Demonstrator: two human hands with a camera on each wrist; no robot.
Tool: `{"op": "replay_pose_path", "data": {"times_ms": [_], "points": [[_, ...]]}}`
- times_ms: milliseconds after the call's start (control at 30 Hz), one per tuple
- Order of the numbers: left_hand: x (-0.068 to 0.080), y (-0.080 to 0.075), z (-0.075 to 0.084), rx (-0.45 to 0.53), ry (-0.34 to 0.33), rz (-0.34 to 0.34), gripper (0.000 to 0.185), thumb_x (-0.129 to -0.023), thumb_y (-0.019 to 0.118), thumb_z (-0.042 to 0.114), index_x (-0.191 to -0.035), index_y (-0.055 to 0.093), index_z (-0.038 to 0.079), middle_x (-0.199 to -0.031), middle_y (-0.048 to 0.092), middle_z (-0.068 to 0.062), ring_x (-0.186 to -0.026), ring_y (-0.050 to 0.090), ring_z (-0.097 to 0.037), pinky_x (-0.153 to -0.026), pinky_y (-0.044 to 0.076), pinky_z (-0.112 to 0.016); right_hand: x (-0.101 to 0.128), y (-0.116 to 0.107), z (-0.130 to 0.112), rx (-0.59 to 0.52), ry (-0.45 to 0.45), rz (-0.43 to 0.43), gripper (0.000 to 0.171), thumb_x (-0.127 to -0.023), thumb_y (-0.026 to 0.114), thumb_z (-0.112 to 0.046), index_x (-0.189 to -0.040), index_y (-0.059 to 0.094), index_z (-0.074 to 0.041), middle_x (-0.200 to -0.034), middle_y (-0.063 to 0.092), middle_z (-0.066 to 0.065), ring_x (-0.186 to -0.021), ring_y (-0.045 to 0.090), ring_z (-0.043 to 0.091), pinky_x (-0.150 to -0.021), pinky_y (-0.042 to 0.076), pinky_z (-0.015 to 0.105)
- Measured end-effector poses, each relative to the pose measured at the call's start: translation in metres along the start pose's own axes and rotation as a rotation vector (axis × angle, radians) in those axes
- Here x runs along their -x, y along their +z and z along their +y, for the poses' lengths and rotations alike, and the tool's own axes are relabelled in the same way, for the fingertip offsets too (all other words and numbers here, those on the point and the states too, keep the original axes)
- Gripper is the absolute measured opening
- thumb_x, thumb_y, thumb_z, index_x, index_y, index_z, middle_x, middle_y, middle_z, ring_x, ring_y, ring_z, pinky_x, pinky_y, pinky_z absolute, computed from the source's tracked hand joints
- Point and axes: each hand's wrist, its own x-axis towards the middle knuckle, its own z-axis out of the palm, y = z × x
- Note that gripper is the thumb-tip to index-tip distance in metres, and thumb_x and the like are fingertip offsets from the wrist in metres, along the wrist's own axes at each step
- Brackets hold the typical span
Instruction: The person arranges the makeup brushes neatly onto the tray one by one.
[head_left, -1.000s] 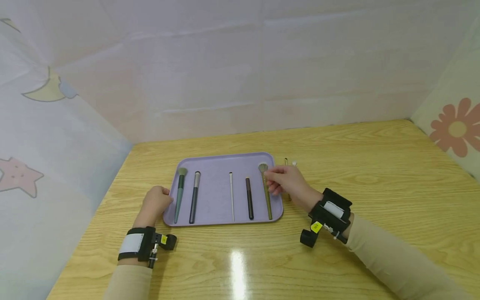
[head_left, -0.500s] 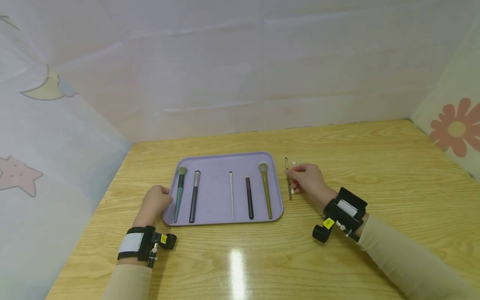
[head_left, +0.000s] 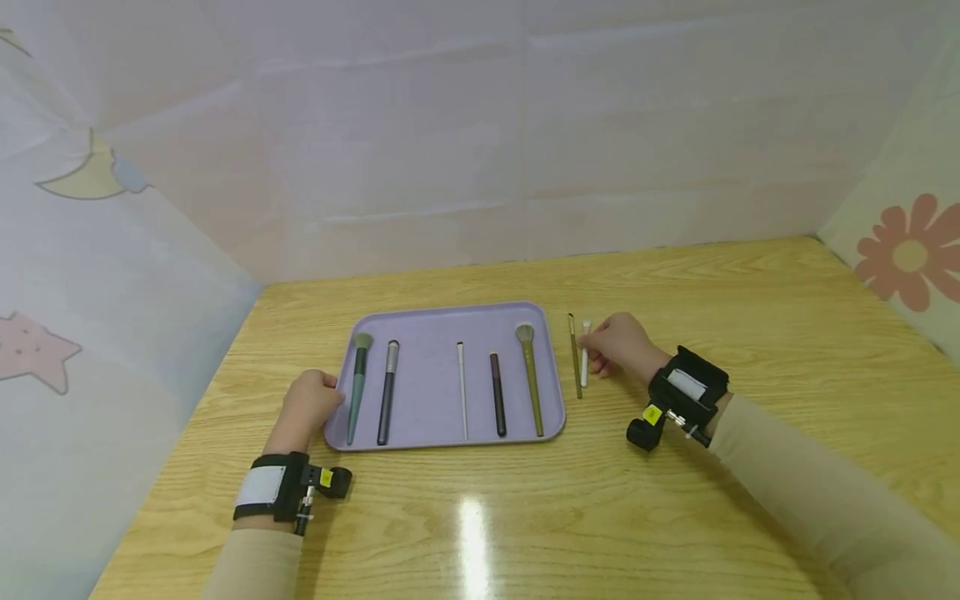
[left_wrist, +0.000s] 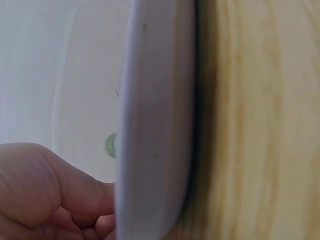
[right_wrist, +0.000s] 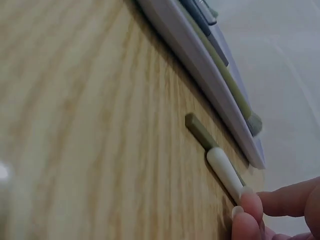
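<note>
My left hand [head_left: 311,406] rests at the near left corner of the lilac tray [head_left: 427,329], fingers curled against its rim, so the tray sits steady on the table [head_left: 750,333]; from the left wrist view the rim [left_wrist: 155,120] stands right beside my knuckles. My right hand [head_left: 622,343] is out on the bare wood just right of the tray, where two small brushes lie side by side: a thin olive brush [head_left: 575,358] and a short white brush [head_left: 585,358]. My fingertips [right_wrist: 248,202] are pinching down on the white brush [right_wrist: 225,172], which lies flat on the table, touching the olive one [right_wrist: 200,131]. On the tray five brushes lie in a neat parallel row, heads away from me: a teal brush [head_left: 358,379], a grey brush [head_left: 387,387], a slim white stick [head_left: 462,387], a dark brush [head_left: 497,392] and an olive powder brush [head_left: 529,375]
</note>
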Motion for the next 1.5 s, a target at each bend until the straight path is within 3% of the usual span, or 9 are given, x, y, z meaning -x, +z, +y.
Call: {"op": "replay_pose_path", "data": {"times_ms": [400, 667, 867, 1067, 1500], "points": [[-0.001, -0.001, 0.0, 0.012, -0.009, -0.011, 0.033, -0.091, 0.049, 0.0, -0.117, 0.051, -0.02, -0.113, 0.055, -0.035, -0.098, 0.057, -0.04, -0.08, 0.051, -0.047, -0.009, -0.003, -0.009, 0.12, 0.024, -0.066, 0.033, -0.09, 0.057, -0.008, -0.059, 0.056, 0.0, -0.049, 0.055, 0.003, -0.04, 0.055, 0.009, -0.043, 0.05, 0.024], [0.0, 0.002, 0.0, 0.038, -0.026, -0.022, 0.034, -0.091, 0.048, 0.0, -0.119, 0.05, -0.019, -0.114, 0.054, -0.034, -0.099, 0.055, -0.039, -0.081, 0.049, -0.046, -0.008, -0.009, -0.002, 0.031, 0.055, -0.105, 0.028, -0.086, 0.055, -0.006, -0.059, 0.055, -0.002, -0.05, 0.053, 0.001, -0.042, 0.054, 0.009, -0.043, 0.048, 0.022], [0.003, 0.001, 0.001, 0.038, -0.032, -0.024, 0.034, -0.091, 0.048, 0.0, -0.12, 0.049, -0.019, -0.115, 0.054, -0.034, -0.1, 0.055, -0.04, -0.083, 0.049, -0.047, 0.002, -0.011, -0.002, -0.046, 0.072, -0.102, 0.018, -0.09, 0.052, -0.009, -0.084, 0.057, 0.007, -0.065, 0.058, 0.005, -0.052, 0.057, 0.01, -0.05, 0.051, 0.023], [0.004, -0.002, 0.001, 0.012, -0.022, -0.015, 0.033, -0.091, 0.048, 0.0, -0.118, 0.05, -0.019, -0.113, 0.054, -0.034, -0.098, 0.056, -0.039, -0.08, 0.05, -0.046, 0.011, -0.013, -0.006, -0.106, 0.047, -0.064, 0.036, -0.095, 0.048, -0.01, -0.117, 0.048, 0.018, -0.078, 0.062, 0.01, -0.062, 0.062, 0.012, -0.06, 0.056, 0.026], [0.004, -0.002, 0.0, 0.014, -0.033, -0.008, 0.033, -0.092, 0.048, 0.0, -0.12, 0.05, -0.019, -0.114, 0.054, -0.034, -0.098, 0.055, -0.039, -0.081, 0.049, -0.047, 0.026, -0.02, -0.009, -0.256, -0.041, -0.06, 0.054, -0.097, 0.05, 0.0, -0.141, 0.025, 0.019, -0.109, 0.059, 0.023, -0.077, 0.067, 0.011, -0.074, 0.056, 0.029]]}}
